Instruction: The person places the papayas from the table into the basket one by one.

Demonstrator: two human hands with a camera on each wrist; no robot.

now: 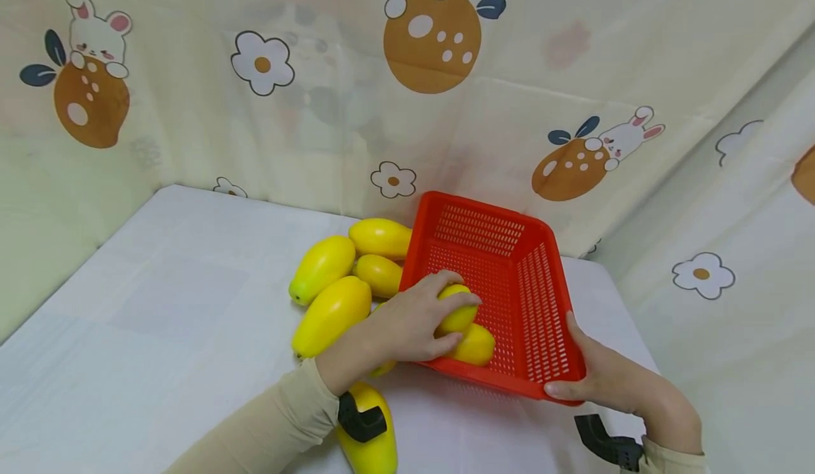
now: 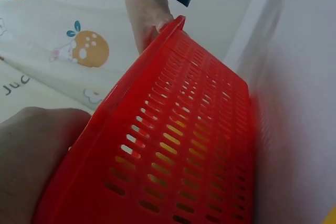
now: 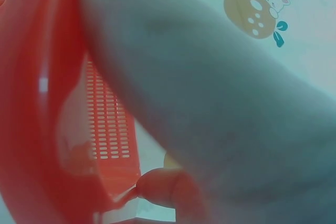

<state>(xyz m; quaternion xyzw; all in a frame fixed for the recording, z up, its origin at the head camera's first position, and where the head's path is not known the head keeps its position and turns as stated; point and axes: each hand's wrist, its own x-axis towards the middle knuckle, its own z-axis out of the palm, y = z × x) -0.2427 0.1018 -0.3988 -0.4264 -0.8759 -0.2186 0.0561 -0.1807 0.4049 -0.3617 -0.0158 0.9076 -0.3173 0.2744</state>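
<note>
Left of the desk's [image 1: 172,304] middle, a bunch of loose yellow fruits [image 1: 349,296] reaches toward the far edge; I judge they lie there for easy reach of the left hand. One near fruit [image 1: 373,456] lies toward the desk's near edge, partly beneath the left wrist.

Reaching across the basket's left rim, the left hand [image 1: 414,323] has its thumb and fingers curled round an upper fruit [image 1: 458,310], a grip that I think suits its smooth, round shape. Just below it, a lower fruit [image 1: 477,348] sits in the near-left corner of the red basket [image 1: 541,297], which stands toward the desk's far right corner. At the basket's near-right corner, the right hand [image 1: 608,371] clasps the rim, thumb over the near side, probably to steady it; whether the base is flat on the desk I cannot tell.

As for obstacles, the left forearm and its black mount [image 1: 361,421] hide part of the fruit from me, the left rim stands between the bunch and the basket's floor, and a printed curtain [image 1: 286,134] hangs close behind the far edge.
</note>
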